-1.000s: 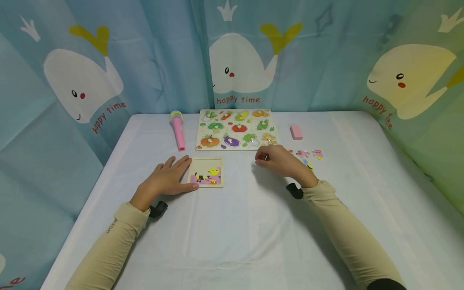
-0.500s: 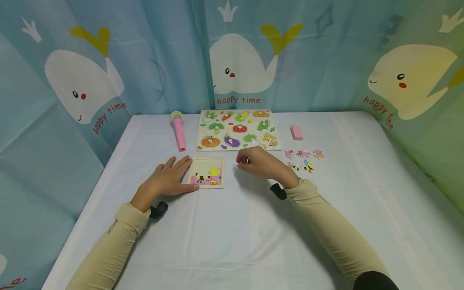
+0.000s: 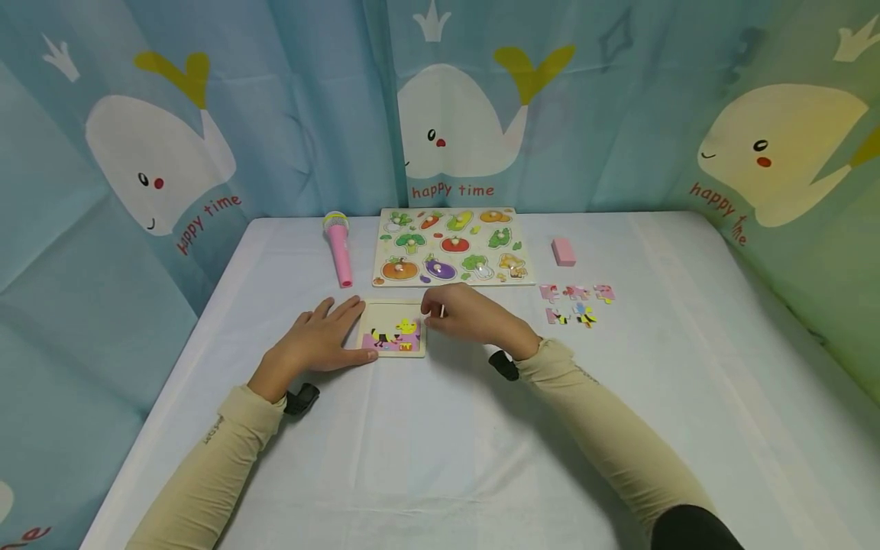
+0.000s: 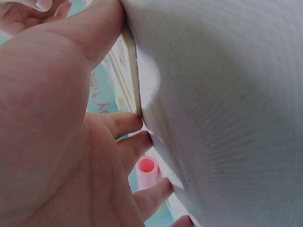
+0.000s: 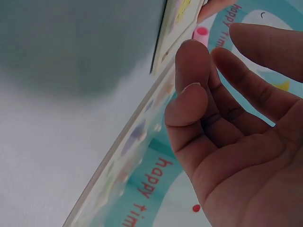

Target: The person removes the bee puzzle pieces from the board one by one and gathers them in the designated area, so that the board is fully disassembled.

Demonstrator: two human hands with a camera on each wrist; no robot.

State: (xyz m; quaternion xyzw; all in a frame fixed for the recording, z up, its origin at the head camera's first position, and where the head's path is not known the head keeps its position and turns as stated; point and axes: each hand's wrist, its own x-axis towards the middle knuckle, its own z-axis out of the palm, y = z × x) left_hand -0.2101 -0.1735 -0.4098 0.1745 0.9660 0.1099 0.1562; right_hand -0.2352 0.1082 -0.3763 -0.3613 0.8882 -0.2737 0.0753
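Note:
My left hand (image 3: 309,340) rests at the left side of a small square wooden jigsaw tray (image 3: 388,312), fingers spread and thumb on its lower edge. Several pieces with yellow and black pictures on purple lie along the tray's bottom and right. My right hand (image 3: 464,313) hovers at the tray's right rim, thumb and finger drawn together. Seen from the right wrist, thumb and fingers (image 5: 191,104) curl close, but no piece shows between them; whether one is hidden there I cannot tell. Off to the right, several loose jigsaw pieces (image 3: 576,292) lie in two rows.
Behind the tray lies a vegetable peg puzzle board (image 3: 415,258). A pink toy microphone (image 3: 339,248) lies left of the board and a pink block (image 3: 563,252) to its right. A whale-print curtain (image 3: 344,114) surrounds the back and sides of the white-covered table (image 3: 412,458).
My right hand has moved left from beside the loose pieces to the tray's right rim, uncovering those pieces. The left hand has stayed in place at the tray.

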